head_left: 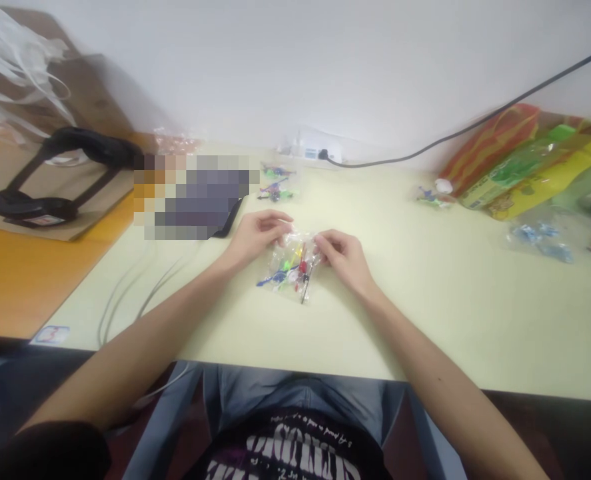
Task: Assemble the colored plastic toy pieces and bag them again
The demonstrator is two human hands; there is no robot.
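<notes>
A clear plastic bag (294,268) with small colourful pieces inside, blue, green, yellow, red and black, is at the middle of the pale table. My left hand (261,233) pinches its upper left corner between thumb and fingers. At the upper right corner, my right hand (341,253) is closed on the bag's edge. The lower part of the bag hangs toward me, over or on the table top.
Further back lie more small colourful pieces (276,190) and a white box with a black cable (315,148). On the left are a blurred-out tablet-like object (200,200) and a black frame (60,177). Bags and a green bottle (520,167) stand right, near blue pieces (542,239).
</notes>
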